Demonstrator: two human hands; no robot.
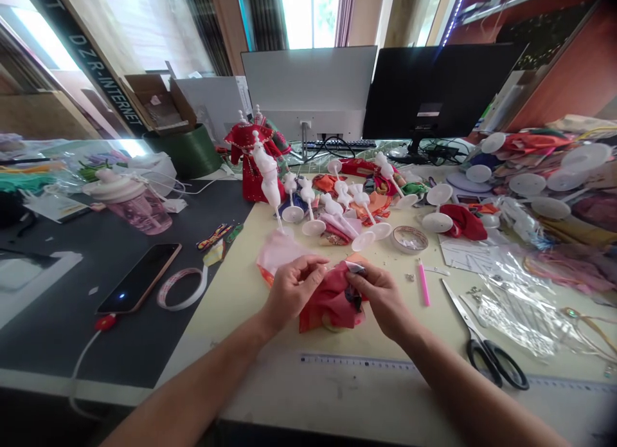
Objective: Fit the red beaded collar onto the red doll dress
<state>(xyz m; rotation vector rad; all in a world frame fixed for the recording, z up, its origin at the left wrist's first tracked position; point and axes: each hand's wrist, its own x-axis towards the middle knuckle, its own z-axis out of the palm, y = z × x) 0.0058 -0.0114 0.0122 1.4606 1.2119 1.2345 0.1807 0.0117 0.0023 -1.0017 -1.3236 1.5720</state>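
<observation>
A small red doll garment (330,302) with a dark patterned part and a white edge at its top hangs just above the table. My right hand (383,299) pinches it by the upper right edge, thumb on the near side. At the garment's upper left is my left hand (292,289), thumb and forefinger pressed together; what they hold, if anything, is too small to make out. Behind the left hand lies a pale pink cloth (279,249) with an orange border. A white doll mannequin (267,173) on a stand rises just beyond that cloth.
Black-handled scissors (482,341), a pink pen (423,283) and a tape roll (409,238) lie to the right. A ruler (357,362) runs along the front. Several small mannequins (332,206) crowd the back. On the left are a phone (139,278) and another tape roll (180,289).
</observation>
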